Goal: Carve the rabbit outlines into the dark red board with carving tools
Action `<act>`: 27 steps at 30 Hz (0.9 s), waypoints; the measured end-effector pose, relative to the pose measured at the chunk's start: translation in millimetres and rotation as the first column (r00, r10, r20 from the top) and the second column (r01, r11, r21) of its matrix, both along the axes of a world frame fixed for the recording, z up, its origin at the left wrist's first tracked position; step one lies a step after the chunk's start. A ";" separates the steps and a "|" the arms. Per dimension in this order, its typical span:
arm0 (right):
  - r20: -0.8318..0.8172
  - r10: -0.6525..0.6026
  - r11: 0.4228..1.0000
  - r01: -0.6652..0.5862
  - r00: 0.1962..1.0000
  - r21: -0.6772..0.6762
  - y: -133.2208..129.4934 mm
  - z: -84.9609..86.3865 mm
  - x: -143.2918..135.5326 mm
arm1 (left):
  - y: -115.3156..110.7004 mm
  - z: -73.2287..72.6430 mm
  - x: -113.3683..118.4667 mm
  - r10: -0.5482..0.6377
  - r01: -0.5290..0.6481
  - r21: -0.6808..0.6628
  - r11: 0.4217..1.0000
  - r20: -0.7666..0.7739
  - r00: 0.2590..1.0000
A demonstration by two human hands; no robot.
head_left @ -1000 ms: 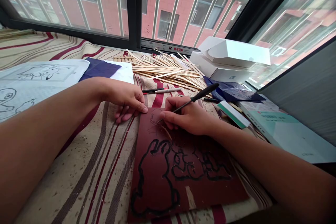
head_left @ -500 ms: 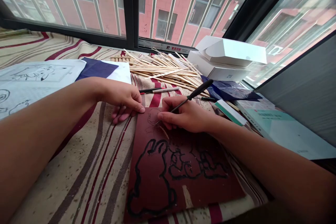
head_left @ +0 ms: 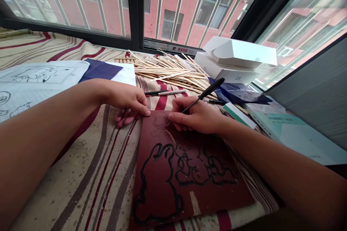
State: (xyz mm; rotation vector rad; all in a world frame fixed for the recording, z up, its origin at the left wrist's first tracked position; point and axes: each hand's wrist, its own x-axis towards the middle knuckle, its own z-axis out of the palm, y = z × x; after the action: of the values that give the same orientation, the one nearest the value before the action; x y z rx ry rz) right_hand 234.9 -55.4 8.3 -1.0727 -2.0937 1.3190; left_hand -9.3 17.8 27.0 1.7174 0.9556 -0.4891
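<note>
Far left, you've got line-drawn sheets [head_left: 51,88] lying on the striped cloth [head_left: 89,144], with a dark blue sheet [head_left: 103,69] and a plain white sheet [head_left: 125,75] just right of them. Small flecks dot the cloth on that side.

Your left hand [head_left: 128,103] is at the red-brown board's [head_left: 155,187] top left corner: thumb on the corner, other fingers curled loosely beside it. Can't tell if any finger is under the edge.

Board lies flat on the cloth, in front of you, between your forearms. Thick black outlines fill its lower part; a thin-lined face sits near the top left. Pale patch near the bottom edge, pale curved strip below the face.

Beyond the board: two pens [head_left: 172,92] side by side, then a messy pile of thin wooden sticks [head_left: 170,72] by the window frame [head_left: 137,11].

Your right hand [head_left: 197,117] pinches the black-handled tool [head_left: 201,96] between thumb and fingers, handle tilted up and right. Tip is beside the face; contact with the board is too small to judge.

Farther right: white box [head_left: 234,74], dark blue sheets [head_left: 241,94], narrow green-and-white box [head_left: 240,115], pale green book [head_left: 295,130].
</note>
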 end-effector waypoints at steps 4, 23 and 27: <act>0.002 0.003 1.000 -0.003 1.000 0.028 1.1 -0.5 1.9 | -0.6 0.3 0.5 0.001 -0.001 -0.008 1.000 0.001 1.000; -0.005 -0.025 0.992 0.025 1.000 0.120 -4.8 -8.6 -14.4 | -4.1 4.1 1.8 0.033 -0.033 0.007 0.999 -0.017 0.999; 0.022 -0.007 0.985 0.003 1.000 0.174 -4.7 -8.6 -14.1 | -3.6 2.6 1.4 0.031 -0.031 -0.002 1.000 -0.015 0.999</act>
State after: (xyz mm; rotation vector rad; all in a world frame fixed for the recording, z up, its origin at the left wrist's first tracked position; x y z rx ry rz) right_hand 220.8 -60.0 -0.3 -1.0213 -2.1761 1.1025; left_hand -7.9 14.2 29.6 1.6966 0.9903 -0.4838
